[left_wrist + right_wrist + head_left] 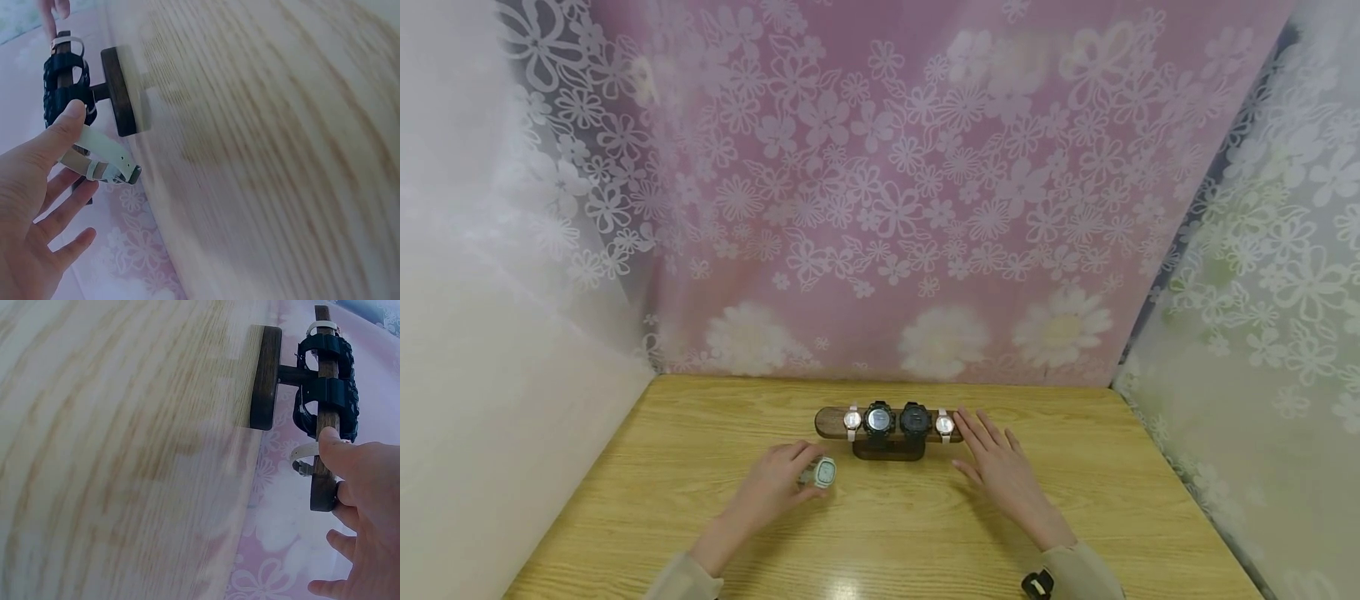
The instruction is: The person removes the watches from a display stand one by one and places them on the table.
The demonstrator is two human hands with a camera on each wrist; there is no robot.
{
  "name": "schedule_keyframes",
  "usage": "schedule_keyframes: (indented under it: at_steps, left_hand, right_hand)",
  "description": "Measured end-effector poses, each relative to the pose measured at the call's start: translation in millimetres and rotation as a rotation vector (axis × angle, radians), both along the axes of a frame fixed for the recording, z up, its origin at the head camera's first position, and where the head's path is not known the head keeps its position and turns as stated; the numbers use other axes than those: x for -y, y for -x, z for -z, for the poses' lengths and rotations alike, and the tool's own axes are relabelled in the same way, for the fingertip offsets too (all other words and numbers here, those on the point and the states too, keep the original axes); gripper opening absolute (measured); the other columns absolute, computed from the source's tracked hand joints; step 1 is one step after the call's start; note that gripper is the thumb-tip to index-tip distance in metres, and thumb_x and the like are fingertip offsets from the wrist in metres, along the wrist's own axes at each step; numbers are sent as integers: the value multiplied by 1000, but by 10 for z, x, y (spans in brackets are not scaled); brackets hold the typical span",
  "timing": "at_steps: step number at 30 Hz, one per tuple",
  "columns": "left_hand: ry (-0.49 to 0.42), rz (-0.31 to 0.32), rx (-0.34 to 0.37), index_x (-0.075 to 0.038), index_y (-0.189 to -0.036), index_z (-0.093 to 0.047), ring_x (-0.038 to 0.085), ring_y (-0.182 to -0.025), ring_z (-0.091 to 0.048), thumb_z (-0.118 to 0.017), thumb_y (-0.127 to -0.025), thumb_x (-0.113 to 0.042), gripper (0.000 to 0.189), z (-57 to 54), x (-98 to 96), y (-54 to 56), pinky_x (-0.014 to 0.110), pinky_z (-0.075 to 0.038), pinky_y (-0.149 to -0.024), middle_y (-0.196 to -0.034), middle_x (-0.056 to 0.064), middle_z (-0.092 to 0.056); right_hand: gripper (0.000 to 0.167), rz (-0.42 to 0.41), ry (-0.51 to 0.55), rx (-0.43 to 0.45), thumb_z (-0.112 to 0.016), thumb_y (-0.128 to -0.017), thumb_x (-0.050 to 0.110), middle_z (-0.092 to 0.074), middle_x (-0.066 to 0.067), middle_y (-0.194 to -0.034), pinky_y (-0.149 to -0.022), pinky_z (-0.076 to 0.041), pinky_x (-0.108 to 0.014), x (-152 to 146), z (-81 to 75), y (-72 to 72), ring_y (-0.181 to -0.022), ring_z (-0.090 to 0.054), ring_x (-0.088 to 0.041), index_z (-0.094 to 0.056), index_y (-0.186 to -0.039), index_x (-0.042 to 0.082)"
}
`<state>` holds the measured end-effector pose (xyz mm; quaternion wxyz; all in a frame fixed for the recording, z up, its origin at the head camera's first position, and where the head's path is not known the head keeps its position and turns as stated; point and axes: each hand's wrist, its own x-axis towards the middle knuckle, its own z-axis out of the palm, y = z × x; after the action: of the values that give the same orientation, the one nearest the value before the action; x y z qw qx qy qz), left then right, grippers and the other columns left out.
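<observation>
In the head view, my left hand (778, 479) pinches a pale green wristwatch (825, 472) with a squarish face, close in front of a watch stand. Its buckled strap (112, 150) hangs as a loop below the thumb in the left wrist view. The dark wooden stand (827, 423) bears two black sports watches, one (879, 420) beside the other (915, 420). A light-strapped watch (852, 420) sits left of them, another (944, 426) right. My right hand (1003, 475) has its fingers extended at the bar's right end, and its thumb overlaps the bar (324, 487) in the right wrist view.
The stand's rounded base (887, 452) rests on a wood-grain table (895, 533). Behind the table hangs a pink floral curtain (880, 208), with pale sheets (512, 333) at the sides. A black strapped device (1037, 585) shows at my right sleeve.
</observation>
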<state>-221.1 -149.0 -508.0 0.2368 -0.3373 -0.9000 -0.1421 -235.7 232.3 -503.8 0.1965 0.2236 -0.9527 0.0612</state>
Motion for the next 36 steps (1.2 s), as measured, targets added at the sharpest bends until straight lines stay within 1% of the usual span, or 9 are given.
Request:
schedule_keyframes:
  at_steps: [4,7,11,15,21,24,27,32,36]
  left_hand:
    - [22,6,-7,-15,-119,-66,22,-96,-70,-90,-69,-39,61,24,-48,11,48,-57,-91,-103,-1,-70]
    - [46,11,11,-15,-120,-67,24,-102,-69,-89,-71,-41,60,30,-86,13,49,-55,-94,-108,0,-71]
    - [73,32,41,-15,-123,-68,22,-105,-68,-88,-72,-40,60,24,-144,3,52,-53,-97,-114,1,-71]
    - [102,51,59,-16,-125,-67,21,-105,-67,-88,-73,-39,61,30,-197,-17,53,-50,-101,-115,1,-71]
    - [191,28,105,-20,-125,-68,23,-111,-66,-85,-74,-44,59,75,-273,-52,58,-44,-107,-119,-2,-70]
    - [235,26,123,-23,-125,-69,23,-112,-65,-84,-75,-46,58,92,-303,-72,59,-44,-107,-119,-4,-70]
    - [265,30,128,-24,-124,-70,21,-111,-65,-84,-75,-47,56,103,-324,-86,57,-45,-106,-118,-5,-70]
    - [264,43,145,-24,-124,-70,21,-110,-66,-83,-74,-50,58,118,-336,-102,57,-46,-105,-116,-6,-70]
    - [259,47,159,-23,-124,-70,22,-110,-66,-81,-74,-53,60,132,-338,-109,56,-47,-105,-116,-6,-70]
  right_hand:
    - [77,-3,0,-10,-75,-92,33,-37,-7,-162,-107,-39,-68,5,0,-1,-145,-40,-36,-41,-155,7]
    - [77,-13,4,-30,-77,-90,31,-39,-10,-160,-105,-40,-68,5,5,-2,-143,-42,-37,-44,-154,6]
    - [77,-22,10,-44,-78,-88,30,-41,-11,-159,-103,-41,-68,5,8,-5,-142,-43,-39,-45,-152,4]
    - [76,-14,6,-26,-76,-90,31,-40,-10,-160,-104,-40,-69,3,13,1,-143,-41,-38,-43,-154,6]
    - [77,1,2,11,-75,-92,33,-38,-9,-161,-108,-37,-68,5,6,-4,-146,-38,-36,-40,-156,6]
    - [77,1,2,8,-75,-92,34,-38,-9,-161,-107,-38,-68,7,7,-7,-146,-38,-36,-41,-155,6]
    - [76,-8,12,-14,-75,-91,33,-40,-11,-160,-106,-39,-68,6,19,-2,-145,-40,-37,-42,-154,6]
    - [77,-28,22,-55,-77,-90,32,-42,-12,-158,-102,-41,-69,-7,46,11,-142,-43,-38,-44,-154,5]
    - [77,-26,38,-31,-77,-90,31,-41,-11,-159,-104,-40,-70,-10,41,10,-143,-41,-38,-43,-154,5]
